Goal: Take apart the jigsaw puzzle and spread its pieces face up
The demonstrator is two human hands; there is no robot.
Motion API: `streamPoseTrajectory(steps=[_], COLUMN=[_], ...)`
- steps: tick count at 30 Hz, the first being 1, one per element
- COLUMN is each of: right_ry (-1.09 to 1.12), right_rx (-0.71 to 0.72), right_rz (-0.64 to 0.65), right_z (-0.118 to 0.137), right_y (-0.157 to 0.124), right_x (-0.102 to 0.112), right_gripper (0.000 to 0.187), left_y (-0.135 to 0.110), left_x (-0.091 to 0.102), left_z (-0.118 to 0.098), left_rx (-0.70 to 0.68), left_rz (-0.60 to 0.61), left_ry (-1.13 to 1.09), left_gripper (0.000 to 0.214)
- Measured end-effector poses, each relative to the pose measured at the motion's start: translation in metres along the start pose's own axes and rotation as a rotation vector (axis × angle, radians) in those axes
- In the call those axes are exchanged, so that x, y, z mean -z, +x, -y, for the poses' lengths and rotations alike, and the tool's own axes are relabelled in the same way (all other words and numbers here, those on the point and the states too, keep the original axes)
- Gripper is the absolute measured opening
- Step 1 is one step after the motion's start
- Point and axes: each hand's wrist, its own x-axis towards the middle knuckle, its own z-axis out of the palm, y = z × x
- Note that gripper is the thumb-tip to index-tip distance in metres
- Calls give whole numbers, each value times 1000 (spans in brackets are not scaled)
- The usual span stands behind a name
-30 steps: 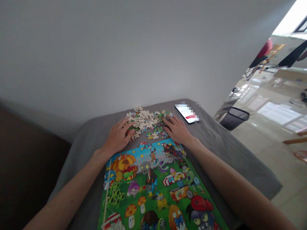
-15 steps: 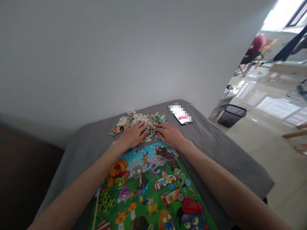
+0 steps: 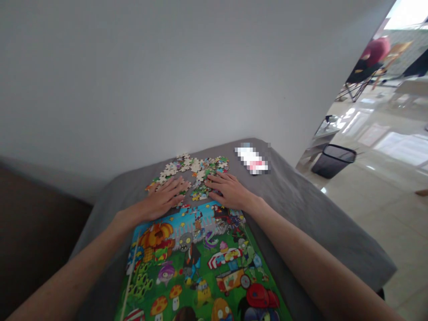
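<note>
Head view: the left grip (image 3: pixel 161 199) and right grip (image 3: pixel 230 191) lie flat and wide open, holding nothing, on loose jigsaw pieces (image 3: pixel 192 174) just far of the illustrated puzzle sheet (image 3: pixel 192 263).

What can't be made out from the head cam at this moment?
Head view only:
- Jigsaw pieces: those beneath the left hand and right hand are hidden by the palms.
- Phone: screen pixelated, unreadable.
- Illustrated puzzle picture: bottom cut off by the lower frame edge.
- Red item in the background: too small and blurred to name.
</note>
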Motion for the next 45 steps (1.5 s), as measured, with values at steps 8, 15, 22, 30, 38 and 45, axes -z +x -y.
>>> streamPoseTrajectory(steps=[8, 15, 22, 30, 38, 45], right_ry=[-39, -159, 7, 121, -20, -45], right_rx=[83, -117, -47, 98, -31, -100], right_rz=[2, -3, 123, 172, 35, 217], right_z=[14, -10, -20, 4, -14, -6], right_y=[2, -3, -14, -9, -14, -18], right_x=[-3, 4, 20, 3, 15, 3], right_gripper=[43, 47, 52, 64, 52, 64], left_y=[69, 103, 80, 46, -6, -44], left_x=[23, 6, 1, 1, 19, -23], left_z=[-24, -63, -30, -22, 27, 24], left_rx=[22, -75, 26, -84, 70, 118], left_rz=[-97, -82, -66, -95, -175, -95], left_ry=[32, 6, 22, -89, -142, 14], left_gripper=[68, 61, 64, 73, 89, 87])
